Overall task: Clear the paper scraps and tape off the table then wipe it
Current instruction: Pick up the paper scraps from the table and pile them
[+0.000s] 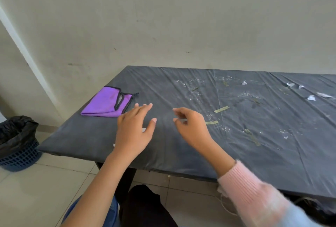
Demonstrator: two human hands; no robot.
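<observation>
1. Paper scraps (pixel 311 97) lie as small white torn bits at the far right of the table (pixel 181 154), near its back edge, well apart from both hands.
2. Tape strips (pixel 221 109), olive-green and flat on the dark cover, are scattered over the middle; 1 short strip (pixel 211 122) sits just beside the right hand (pixel 191 128).
3. Fine white crumbs speckle the cover around the strips.
4. Progress, as I judge it: early. The left end looks bare; most litter remains, and wiping has not begun.
5. Purple cloth (pixel 107 103) lies folded at the far left corner, untouched.
6. Bin (pixel 17 143), lined in black, stands on the floor off the left end.
7. Left hand (pixel 134 128): fingers spread, hovering low; something pale shows under it, unclear what.
8. Right hand: fingers curled, thumb and forefinger close together, seemingly pinching a small pale sliver; blurred, so I cannot tell for certain.
</observation>
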